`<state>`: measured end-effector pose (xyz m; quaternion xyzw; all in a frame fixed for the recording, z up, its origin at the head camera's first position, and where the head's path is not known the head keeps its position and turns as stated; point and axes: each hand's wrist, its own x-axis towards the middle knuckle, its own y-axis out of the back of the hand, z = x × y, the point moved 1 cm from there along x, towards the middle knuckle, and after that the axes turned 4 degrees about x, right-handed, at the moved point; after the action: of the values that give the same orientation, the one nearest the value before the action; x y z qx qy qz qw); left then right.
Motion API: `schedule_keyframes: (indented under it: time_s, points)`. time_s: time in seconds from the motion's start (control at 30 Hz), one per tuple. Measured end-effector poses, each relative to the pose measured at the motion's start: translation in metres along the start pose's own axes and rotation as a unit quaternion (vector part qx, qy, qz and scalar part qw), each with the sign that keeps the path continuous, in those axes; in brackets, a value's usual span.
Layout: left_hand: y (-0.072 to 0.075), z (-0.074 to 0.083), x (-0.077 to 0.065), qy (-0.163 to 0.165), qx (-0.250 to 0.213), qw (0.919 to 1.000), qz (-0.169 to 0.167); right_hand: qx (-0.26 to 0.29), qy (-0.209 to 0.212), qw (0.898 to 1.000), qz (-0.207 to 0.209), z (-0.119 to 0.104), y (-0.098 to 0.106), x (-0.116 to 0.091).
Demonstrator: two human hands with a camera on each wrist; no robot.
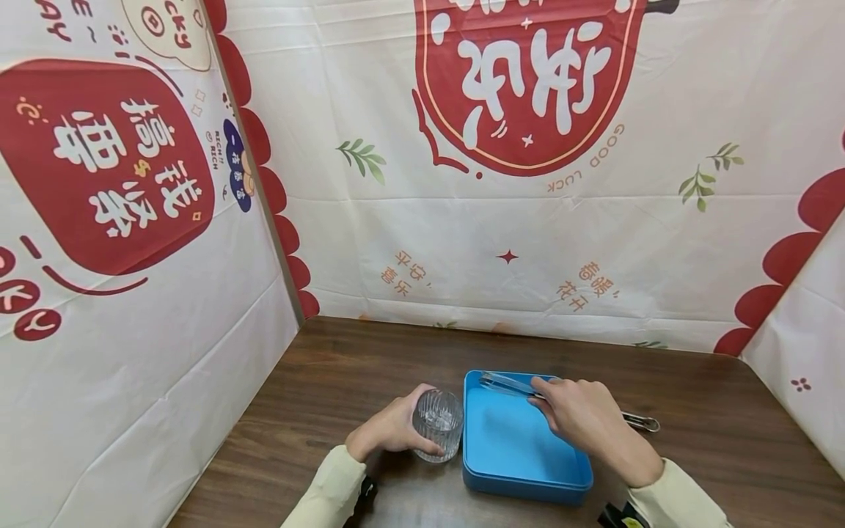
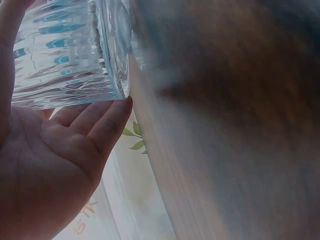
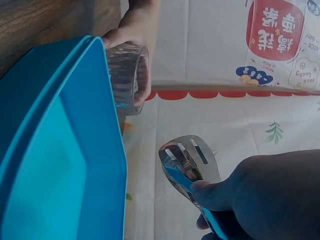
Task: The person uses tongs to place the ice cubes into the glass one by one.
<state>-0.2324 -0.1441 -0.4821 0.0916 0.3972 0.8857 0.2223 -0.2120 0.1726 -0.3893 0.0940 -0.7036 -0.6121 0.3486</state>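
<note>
A clear ribbed glass (image 1: 439,422) is upright beside the left wall of a blue rectangular box (image 1: 518,447). My left hand (image 1: 394,424) grips the glass from its left side, thumb in front and fingers around the back. In the left wrist view the ribbed wall of the glass (image 2: 65,65) fills the upper left, by the palm (image 2: 50,165). My right hand (image 1: 584,411) holds metal tongs (image 1: 505,383) over the far right part of the box. Slots show in the head of the tongs (image 3: 200,152) in the right wrist view, and their rear end sticks out beyond my wrist.
Box and glass are on a dark brown wooden table (image 1: 343,359). White printed cloth (image 1: 396,242) hangs behind the table's far edge, and more cloth (image 1: 198,352) rises along the left side. Another white cloth panel (image 1: 812,345) stands at the right.
</note>
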Motion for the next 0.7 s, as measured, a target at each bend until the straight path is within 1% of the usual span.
schedule_keyframes:
  time_s: [0.13,0.37,0.7]
  points:
    - [0.0,0.0,0.0,-0.004,0.003,1.0,0.001,0.002,0.008,1.0,0.006,-0.004,0.002,0.003]
    - [-0.001,-0.001,0.0,-0.006,0.001,1.0,0.003,0.011,0.01,1.0,0.0,-0.014,0.005,0.008]
    - [-0.001,0.0,0.0,-0.012,0.002,0.9999,0.002,0.022,0.032,0.999,0.014,-0.027,0.002,0.016]
